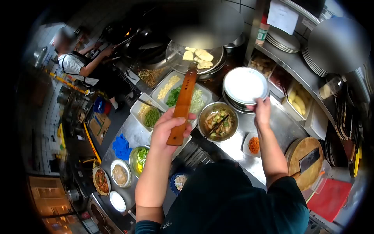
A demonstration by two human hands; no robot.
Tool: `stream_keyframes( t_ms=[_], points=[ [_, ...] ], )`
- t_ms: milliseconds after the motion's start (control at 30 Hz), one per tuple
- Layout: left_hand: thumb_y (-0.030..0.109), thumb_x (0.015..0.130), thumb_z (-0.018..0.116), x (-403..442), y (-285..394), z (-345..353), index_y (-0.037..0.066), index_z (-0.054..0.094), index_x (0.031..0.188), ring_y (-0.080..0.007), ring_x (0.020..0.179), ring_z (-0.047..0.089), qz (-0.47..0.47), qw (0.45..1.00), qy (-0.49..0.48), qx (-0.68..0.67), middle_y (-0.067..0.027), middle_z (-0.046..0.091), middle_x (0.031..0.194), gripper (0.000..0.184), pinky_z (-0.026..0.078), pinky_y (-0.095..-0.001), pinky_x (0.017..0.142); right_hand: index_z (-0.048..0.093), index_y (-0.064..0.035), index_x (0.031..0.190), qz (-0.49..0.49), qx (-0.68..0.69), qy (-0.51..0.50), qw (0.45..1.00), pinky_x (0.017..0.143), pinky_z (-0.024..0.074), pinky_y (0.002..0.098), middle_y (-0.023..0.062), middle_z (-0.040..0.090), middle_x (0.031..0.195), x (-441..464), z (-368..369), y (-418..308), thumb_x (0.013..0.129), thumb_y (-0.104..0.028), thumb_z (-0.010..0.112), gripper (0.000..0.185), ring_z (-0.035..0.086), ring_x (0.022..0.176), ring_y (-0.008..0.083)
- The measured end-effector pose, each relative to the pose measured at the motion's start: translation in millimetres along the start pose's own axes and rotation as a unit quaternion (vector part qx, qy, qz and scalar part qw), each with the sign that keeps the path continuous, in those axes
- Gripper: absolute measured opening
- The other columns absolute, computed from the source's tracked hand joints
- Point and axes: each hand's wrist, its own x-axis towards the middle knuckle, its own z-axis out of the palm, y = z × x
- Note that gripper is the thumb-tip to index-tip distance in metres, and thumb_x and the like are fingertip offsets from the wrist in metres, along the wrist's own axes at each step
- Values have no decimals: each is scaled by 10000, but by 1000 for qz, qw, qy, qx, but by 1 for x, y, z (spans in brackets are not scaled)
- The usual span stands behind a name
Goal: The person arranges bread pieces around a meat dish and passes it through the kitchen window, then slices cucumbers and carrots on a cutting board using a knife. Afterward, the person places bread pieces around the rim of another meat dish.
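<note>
My left hand (169, 126) is wrapped round the flat wooden handle (184, 101) of a wire strainer (175, 54). Pale yellow slices (201, 56) lie in its mesh, over a dark round vessel. With my right hand (261, 111) I grip the near edge of a white plate (245, 85), which is above a stack of metal bowls. Between my hands a metal bowl (203, 124) holds cooked food and a pair of dark chopsticks (216, 126). A small white dish (247, 147) with chopped orange food is beside my right forearm.
Trays of chopped vegetables (159, 87) lie left of the strainer. At the right are a round cutting board (316, 165) with a cleaver and a shelf (290, 58) of plates. A co-worker (74, 64) stands far left by the woks. Blurred discs hide parts of the top.
</note>
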Motion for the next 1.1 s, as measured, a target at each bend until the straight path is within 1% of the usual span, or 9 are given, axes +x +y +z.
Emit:
stream_keyframes(
  t_ms=[100,267,300,433,500,600,667,800,1100],
  points=[
    [56,867,657,-1,0,0,-91,513,1362,-188,764,620,8,1000,8,-23,-250,684,1129,536,486,-240,587,454,76,1346,23,22,0,1000,623,617,341,206,636,1163,-4,-2,-3,971,-76,515,409,703,704,272],
    [77,861,671,-21,2,-32,-63,534,1368,-213,778,645,24,998,26,-59,-231,689,1118,544,491,-287,603,518,18,1341,-16,-66,110,992,673,631,365,195,596,1259,-20,-109,34,964,-131,532,405,651,994,298],
    [79,857,673,-34,4,-39,-66,534,1366,-212,772,643,33,997,35,-66,-233,688,1120,547,488,-283,595,536,-3,1310,31,1,140,990,680,632,389,168,577,1294,-28,-131,33,956,-145,555,381,637,1049,305],
    [83,839,681,-110,-17,-83,-55,510,1386,-233,632,626,101,987,98,-84,-250,679,1095,590,450,-297,472,554,44,1216,28,-34,276,960,696,636,414,193,574,1261,-64,-215,82,965,-62,518,275,631,1024,321],
    [73,844,679,-159,-34,-98,-47,520,1350,-237,610,627,145,971,159,-102,-254,677,1090,544,459,-303,461,584,101,1194,79,-18,263,961,710,644,400,214,598,1244,-61,-290,143,963,-50,503,287,646,972,321],
    [46,857,668,-227,-64,-118,-35,526,1280,-240,620,642,216,933,265,-116,-258,676,1087,453,489,-305,471,621,150,1231,128,2,390,912,724,650,363,230,646,1213,-70,-277,154,956,-27,476,358,670,957,319],
    [15,877,624,-265,-82,-122,-33,515,1207,-226,545,600,260,885,371,-108,-261,669,1081,351,490,-291,451,636,147,1249,158,2,398,904,727,648,347,212,683,1156,-69,-270,166,955,-17,469,376,684,946,307],
    [-6,914,592,-328,-120,-149,1,499,1184,-216,625,635,305,785,532,-89,-233,675,1069,286,526,-288,521,645,128,1250,226,-125,363,895,762,635,367,204,704,1112,-41,-290,194,962,-57,481,380,689,939,301],
    [-81,912,544,-436,-201,-267,-16,444,1195,-230,665,664,292,617,720,-128,-207,664,1021,307,567,-331,550,621,99,1294,139,-374,166,902,821,599,384,211,678,1164,-34,-185,177,970,-127,493,415,662,1003,310]
  ],
)
